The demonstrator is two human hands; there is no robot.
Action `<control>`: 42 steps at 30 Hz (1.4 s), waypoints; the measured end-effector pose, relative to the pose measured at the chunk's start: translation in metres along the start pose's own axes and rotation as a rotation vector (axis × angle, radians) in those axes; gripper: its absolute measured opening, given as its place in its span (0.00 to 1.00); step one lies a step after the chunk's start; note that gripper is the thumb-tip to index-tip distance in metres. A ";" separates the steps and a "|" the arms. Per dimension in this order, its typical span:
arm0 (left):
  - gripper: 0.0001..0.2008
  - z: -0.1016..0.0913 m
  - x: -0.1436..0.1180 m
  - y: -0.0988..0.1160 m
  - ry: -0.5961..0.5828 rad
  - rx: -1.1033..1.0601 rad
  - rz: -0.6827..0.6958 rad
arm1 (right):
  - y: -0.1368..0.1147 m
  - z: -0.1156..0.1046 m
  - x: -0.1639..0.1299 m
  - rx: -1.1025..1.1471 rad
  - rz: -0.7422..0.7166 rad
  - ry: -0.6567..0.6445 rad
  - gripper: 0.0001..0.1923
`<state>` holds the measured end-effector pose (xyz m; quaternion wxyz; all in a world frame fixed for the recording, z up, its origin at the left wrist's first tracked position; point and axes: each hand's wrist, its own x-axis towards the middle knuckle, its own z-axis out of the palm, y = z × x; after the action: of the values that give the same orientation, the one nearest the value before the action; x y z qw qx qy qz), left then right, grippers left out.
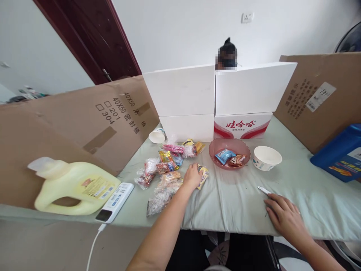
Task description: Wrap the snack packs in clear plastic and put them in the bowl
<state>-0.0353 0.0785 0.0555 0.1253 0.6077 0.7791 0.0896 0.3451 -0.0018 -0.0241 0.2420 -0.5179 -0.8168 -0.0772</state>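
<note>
My left hand [193, 176] is closed on the edge of a yellow snack packet [203, 177], at the right side of a loose pile of wrapped snacks [167, 167]. Palm down on the cloth, my right hand [284, 213] rests with its fingers stretched out. A slim white stick-like object [264, 190] pokes out by its fingertips; its other end is hidden. Beyond the hands stands a pink translucent bowl [214, 160] holding a blue packet [225, 155] and a brown packet [237, 160].
A white paper bowl [267, 158] stands right of the pink bowl; a paper cup [157, 136] lies tipped. White boxes [186, 94] wall off the back, where a person's head shows. Left are a yellow detergent jug [81, 180] and power bank [115, 202]; right, a blue bottle [341, 154].
</note>
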 end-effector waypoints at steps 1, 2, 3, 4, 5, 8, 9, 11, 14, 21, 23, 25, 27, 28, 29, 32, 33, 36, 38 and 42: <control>0.22 0.000 -0.002 -0.001 -0.022 0.000 0.000 | -0.002 0.000 -0.002 -0.007 0.005 0.016 0.16; 0.23 -0.001 -0.003 -0.003 -0.047 0.002 -0.002 | -0.004 0.000 -0.003 -0.008 0.011 0.028 0.16; 0.23 -0.003 -0.004 -0.004 -0.075 0.004 0.002 | -0.005 0.000 -0.003 -0.004 0.015 0.034 0.16; 0.22 -0.005 -0.005 -0.005 -0.104 0.003 0.017 | -0.006 0.000 -0.003 0.001 0.020 0.036 0.15; 0.20 -0.008 -0.007 -0.004 -0.133 -0.002 0.043 | -0.007 -0.001 -0.003 0.007 0.025 0.037 0.15; 0.18 -0.009 -0.020 0.008 -0.199 -0.038 0.135 | -0.009 -0.002 -0.002 0.026 0.047 0.056 0.14; 0.18 -0.006 -0.027 0.015 -0.188 -0.059 0.172 | -0.011 -0.002 -0.002 0.026 0.061 0.068 0.14; 0.20 0.005 -0.046 0.029 -0.069 -0.110 0.296 | -0.015 -0.003 -0.001 0.000 0.111 0.085 0.14; 0.16 0.031 -0.079 0.044 0.221 -0.133 0.617 | -0.017 -0.004 -0.001 -0.071 0.214 0.064 0.16; 0.21 0.082 -0.136 0.020 0.342 -0.134 0.977 | -0.024 -0.019 0.014 -0.023 0.339 -0.017 0.13; 0.22 0.083 -0.141 0.012 0.355 -0.176 0.966 | -0.045 -0.030 0.027 0.126 0.242 -0.046 0.13; 0.20 0.082 -0.142 0.008 0.394 -0.231 0.948 | -0.076 -0.040 0.043 0.262 0.052 -0.136 0.15; 0.17 0.082 -0.141 0.007 0.431 -0.321 0.928 | -0.104 -0.049 0.056 0.265 -0.128 -0.261 0.16; 0.15 0.081 -0.141 0.007 0.439 -0.378 0.918 | -0.114 -0.051 0.060 0.240 -0.187 -0.315 0.17; 0.14 0.081 -0.140 0.007 0.438 -0.432 0.908 | -0.118 -0.053 0.062 0.213 -0.218 -0.357 0.17; 0.15 0.081 -0.139 0.005 0.403 -0.537 0.902 | -0.100 -0.052 0.057 0.183 -0.196 -0.394 0.18; 0.16 0.081 -0.139 0.005 0.400 -0.554 0.899 | -0.084 -0.050 0.052 0.176 -0.163 -0.383 0.18; 0.19 0.077 -0.136 0.006 0.430 -0.580 0.803 | -0.032 -0.046 0.031 0.096 -0.017 -0.330 0.18; 0.24 0.073 -0.132 0.008 0.440 -0.580 0.652 | -0.010 -0.045 0.019 0.028 0.091 -0.283 0.16; 0.16 0.063 -0.117 0.008 0.292 -0.563 0.446 | -0.025 -0.048 0.017 0.093 0.167 -0.031 0.12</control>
<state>0.0182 -0.0337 0.0082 0.1522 0.6849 0.5824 0.4106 0.3321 -0.0176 0.0293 0.2587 -0.5737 -0.7771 -0.0106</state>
